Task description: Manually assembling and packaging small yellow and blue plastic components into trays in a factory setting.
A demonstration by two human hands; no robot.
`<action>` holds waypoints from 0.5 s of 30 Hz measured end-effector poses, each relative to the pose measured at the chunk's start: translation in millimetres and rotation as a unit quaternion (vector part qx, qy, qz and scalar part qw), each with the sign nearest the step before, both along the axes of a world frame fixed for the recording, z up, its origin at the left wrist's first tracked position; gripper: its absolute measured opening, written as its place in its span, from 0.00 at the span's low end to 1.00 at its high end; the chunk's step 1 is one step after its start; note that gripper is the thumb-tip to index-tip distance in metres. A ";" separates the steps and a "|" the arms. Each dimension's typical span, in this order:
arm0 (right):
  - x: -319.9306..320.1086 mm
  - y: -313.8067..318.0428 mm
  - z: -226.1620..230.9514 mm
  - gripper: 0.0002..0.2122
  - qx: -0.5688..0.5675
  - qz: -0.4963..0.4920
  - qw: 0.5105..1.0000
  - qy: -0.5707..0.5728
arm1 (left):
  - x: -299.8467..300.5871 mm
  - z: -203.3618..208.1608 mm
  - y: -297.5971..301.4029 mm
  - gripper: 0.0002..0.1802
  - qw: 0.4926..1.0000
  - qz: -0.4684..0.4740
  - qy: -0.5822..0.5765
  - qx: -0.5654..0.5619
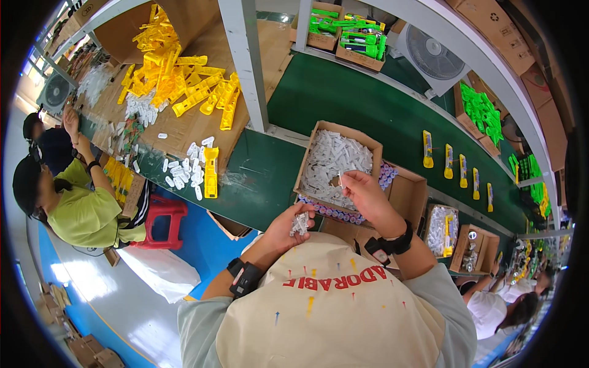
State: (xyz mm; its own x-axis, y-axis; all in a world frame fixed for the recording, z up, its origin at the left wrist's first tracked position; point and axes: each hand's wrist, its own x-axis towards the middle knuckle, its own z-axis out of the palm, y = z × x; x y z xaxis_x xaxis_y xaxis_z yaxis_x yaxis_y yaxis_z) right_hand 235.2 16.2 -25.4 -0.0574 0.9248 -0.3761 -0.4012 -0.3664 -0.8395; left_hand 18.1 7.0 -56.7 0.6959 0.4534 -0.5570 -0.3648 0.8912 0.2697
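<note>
My left hand (291, 228) is curled around a small heap of translucent white plastic pieces (300, 224), just in front of the work table. Over the near right part of an open cardboard box (351, 133), my right hand (367, 195) pinches one small white piece (341, 177) between thumb and fingertips. Many similar white plastic pieces (336, 153) fill that box. It rests on top of a larger carton (412, 195), where rows of small round purple-and-white parts (334, 212) show along the edges.
Yellow plastic housings (175, 76) lie heaped at the far left, with loose white oval parts (178, 173) nearby. A row of yellow pieces (427, 149) runs along the green table (368, 98) on the right. A metal post (248, 61) stands ahead. A co-worker (80, 202) sits at left.
</note>
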 end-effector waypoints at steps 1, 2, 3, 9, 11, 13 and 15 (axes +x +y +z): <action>1.8 -0.7 -1.3 0.09 -0.001 -0.001 1.000 0.000 | 0.5 -0.1 0.4 0.14 1.000 0.006 -0.006 -0.009; 3.3 -1.6 -2.4 0.08 0.000 -0.001 1.000 0.013 | 1.0 -0.4 0.7 0.14 1.000 0.013 -0.012 -0.019; 3.6 -2.7 -2.7 0.08 0.002 0.000 1.000 0.028 | 0.4 -1.1 0.4 0.14 1.000 0.012 -0.011 -0.019; -11.3 -14.2 17.4 0.10 0.132 0.079 0.952 -0.264 | -5.6 3.7 4.1 0.15 0.997 0.055 -0.038 -0.048; -33.1 -22.2 29.8 0.10 0.167 0.123 0.950 -0.233 | -7.1 7.2 3.3 0.15 0.997 0.045 -0.041 -0.044; -40.2 -25.8 26.9 0.10 0.200 0.175 0.935 -0.233 | -7.5 7.1 1.7 0.14 0.998 0.038 -0.039 -0.034; -28.1 -22.7 26.2 0.10 0.173 0.143 0.936 -0.272 | -10.8 6.6 -0.2 0.13 0.998 0.036 -0.036 -0.024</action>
State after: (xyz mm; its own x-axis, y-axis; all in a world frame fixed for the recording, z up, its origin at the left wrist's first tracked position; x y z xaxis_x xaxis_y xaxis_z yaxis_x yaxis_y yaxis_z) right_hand 207.1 -6.5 0.8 -0.2072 0.9729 -0.1030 0.1930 -0.0625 -0.9792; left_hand 7.3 6.7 -50.1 0.7013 0.4774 -0.5294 -0.4447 0.8734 0.1984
